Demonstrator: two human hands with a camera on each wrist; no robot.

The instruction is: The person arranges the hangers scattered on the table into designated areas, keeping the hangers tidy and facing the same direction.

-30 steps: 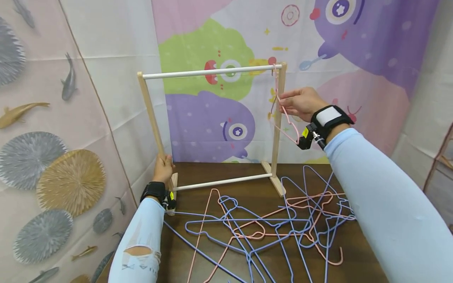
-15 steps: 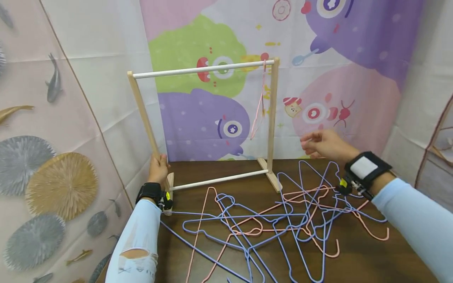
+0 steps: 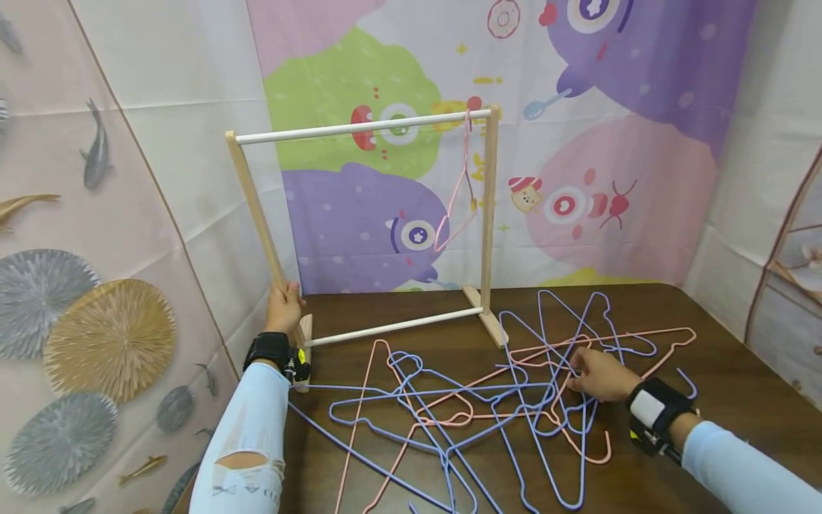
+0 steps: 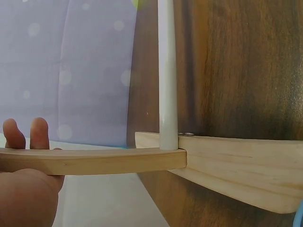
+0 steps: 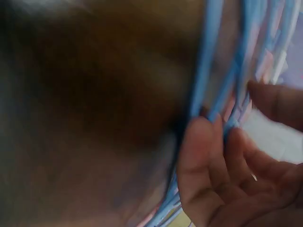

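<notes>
The left hand (image 3: 285, 307) holds the rack's left post (image 3: 255, 207), while the right hand (image 3: 602, 375) is among blue hangers (image 5: 205, 52) at right, gripping or not I cannot tell.

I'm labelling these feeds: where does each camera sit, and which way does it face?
Head: on the head, facing forward and down at the rack, hangers and table; left hand, right hand and sleeves show.
Left wrist: on that wrist, facing the rack's left post and foot, which appear turned sideways; only the left hand shows.
Right wrist: on that wrist, facing hangers at close range, partly blurred; only the right hand shows.
Shared: head and left wrist both show the left hand gripping the left post.
</notes>
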